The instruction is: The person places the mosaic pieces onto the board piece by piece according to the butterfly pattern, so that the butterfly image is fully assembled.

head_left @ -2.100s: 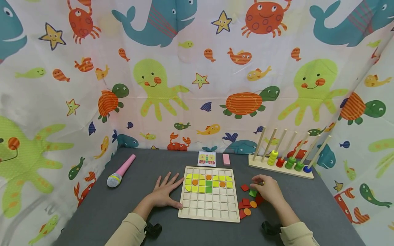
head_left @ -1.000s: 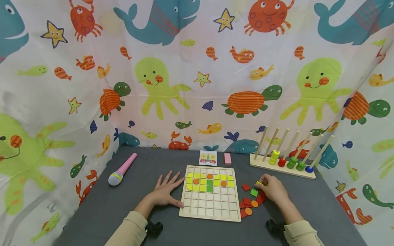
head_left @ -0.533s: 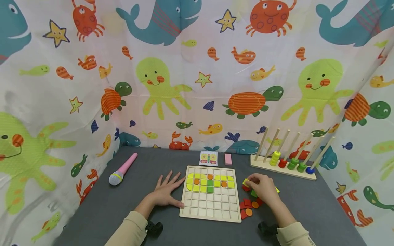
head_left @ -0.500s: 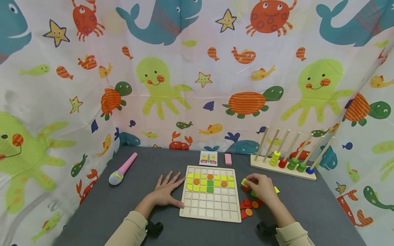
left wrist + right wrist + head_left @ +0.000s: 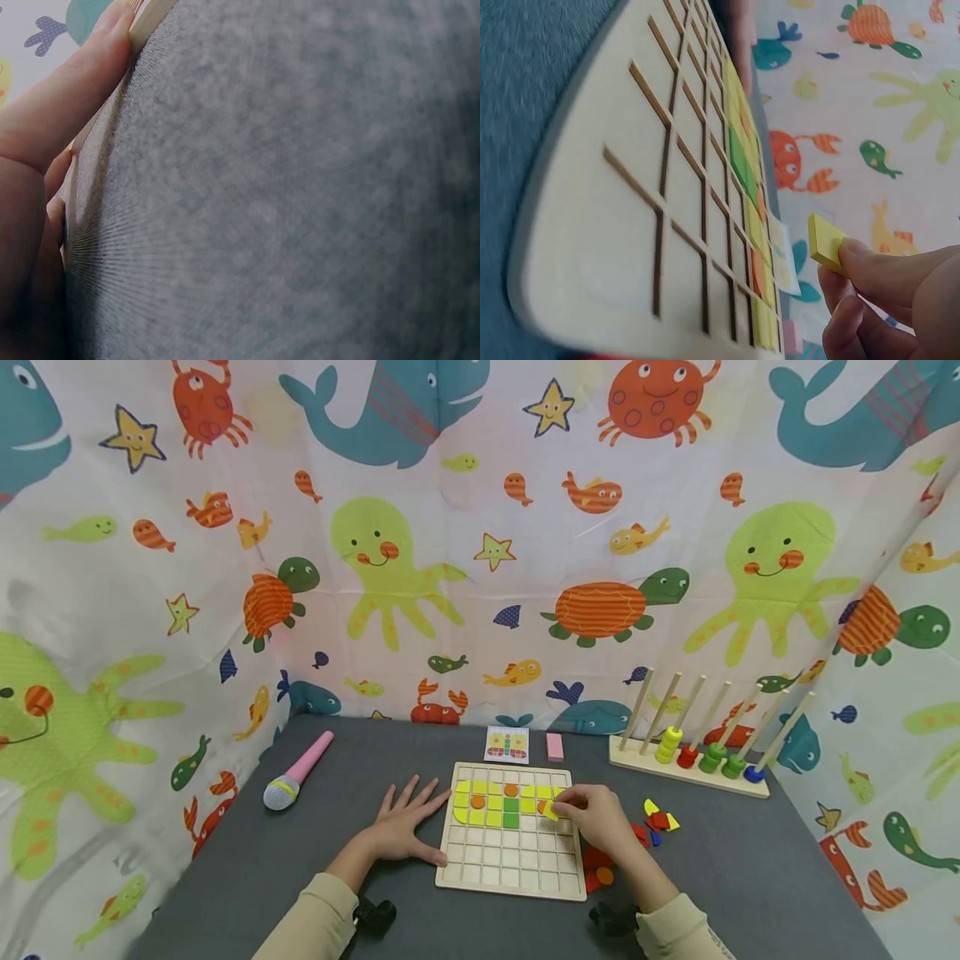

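A wooden grid board (image 5: 498, 877) has yellow, orange and green tiles set in its upper rows. My right hand (image 5: 600, 818) pinches a yellow tile (image 5: 826, 241) between thumb and fingers, over the board's right side below the top rows. In the right wrist view the tile's flat face and one edge show. My left hand (image 5: 405, 831) lies on the table with its fingers spread, fingertips and thumb at the board's left edge. Beside the board, partly hidden under my right hand and forearm, are loose red tiles (image 5: 597, 858) and an orange round tile (image 5: 604, 876).
More loose tiles, among them a yellow one (image 5: 651, 808), lie farther right. Behind the board are a picture card (image 5: 507, 755) and a pink block (image 5: 554, 747). A peg stand with coloured rings (image 5: 637, 756) is at back right, a toy microphone (image 5: 297, 772) at left.
My right hand has picked a yellow tile from the loose tiles on the right and carried it left over the board. My left hand has stayed at the board's left edge.
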Action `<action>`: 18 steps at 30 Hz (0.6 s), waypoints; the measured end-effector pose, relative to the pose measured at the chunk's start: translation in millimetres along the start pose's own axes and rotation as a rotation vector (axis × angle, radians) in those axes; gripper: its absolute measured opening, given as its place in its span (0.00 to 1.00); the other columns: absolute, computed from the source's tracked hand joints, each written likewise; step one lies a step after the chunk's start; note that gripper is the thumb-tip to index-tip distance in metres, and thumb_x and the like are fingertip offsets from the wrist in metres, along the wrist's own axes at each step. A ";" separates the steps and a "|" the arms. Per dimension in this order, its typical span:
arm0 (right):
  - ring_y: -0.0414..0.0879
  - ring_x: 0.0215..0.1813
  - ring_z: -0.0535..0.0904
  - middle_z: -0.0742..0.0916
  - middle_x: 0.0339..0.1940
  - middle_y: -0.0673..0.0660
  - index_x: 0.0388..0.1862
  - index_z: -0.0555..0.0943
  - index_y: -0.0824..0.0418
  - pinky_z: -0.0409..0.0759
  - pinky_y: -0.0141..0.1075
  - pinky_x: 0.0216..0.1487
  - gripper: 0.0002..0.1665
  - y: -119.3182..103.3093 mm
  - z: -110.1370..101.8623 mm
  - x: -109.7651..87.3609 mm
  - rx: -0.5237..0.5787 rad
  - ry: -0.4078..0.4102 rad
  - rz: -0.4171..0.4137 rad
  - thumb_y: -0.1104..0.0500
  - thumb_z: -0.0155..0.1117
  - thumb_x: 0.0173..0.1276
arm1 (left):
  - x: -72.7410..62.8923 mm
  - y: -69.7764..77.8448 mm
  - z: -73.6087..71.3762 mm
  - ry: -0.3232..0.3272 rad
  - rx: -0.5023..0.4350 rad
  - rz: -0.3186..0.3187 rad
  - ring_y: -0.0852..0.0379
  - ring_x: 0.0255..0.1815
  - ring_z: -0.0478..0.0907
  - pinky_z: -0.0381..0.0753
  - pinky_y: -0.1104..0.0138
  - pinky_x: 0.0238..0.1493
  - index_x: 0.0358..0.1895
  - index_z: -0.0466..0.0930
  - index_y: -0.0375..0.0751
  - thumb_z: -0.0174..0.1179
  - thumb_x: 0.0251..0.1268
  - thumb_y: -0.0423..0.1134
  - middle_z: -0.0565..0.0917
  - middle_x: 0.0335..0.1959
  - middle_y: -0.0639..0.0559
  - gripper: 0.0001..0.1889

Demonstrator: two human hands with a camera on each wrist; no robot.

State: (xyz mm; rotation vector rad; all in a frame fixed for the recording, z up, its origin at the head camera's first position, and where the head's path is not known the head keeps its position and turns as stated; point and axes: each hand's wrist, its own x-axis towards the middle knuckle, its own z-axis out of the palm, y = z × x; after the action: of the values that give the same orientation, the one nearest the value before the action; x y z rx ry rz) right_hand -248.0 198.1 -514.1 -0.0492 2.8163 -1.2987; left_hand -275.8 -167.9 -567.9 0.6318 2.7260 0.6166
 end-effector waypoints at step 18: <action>0.42 0.36 0.78 0.89 0.34 0.46 0.33 0.91 0.50 0.79 0.39 0.40 0.03 -0.6 44.5 14.2 -0.068 -0.028 -0.049 0.54 0.74 0.65 | -1.1 2.7 -3.3 -0.002 -0.005 0.001 0.40 0.84 0.28 0.23 0.34 0.74 0.82 0.49 0.67 0.67 0.39 0.80 0.44 0.85 0.55 0.62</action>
State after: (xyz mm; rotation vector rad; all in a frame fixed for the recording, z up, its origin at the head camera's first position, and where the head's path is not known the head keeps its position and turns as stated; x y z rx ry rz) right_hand -260.0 163.3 -542.8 -0.1380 2.8518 -1.2010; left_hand -275.0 -167.3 -563.6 0.6324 2.7217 0.6225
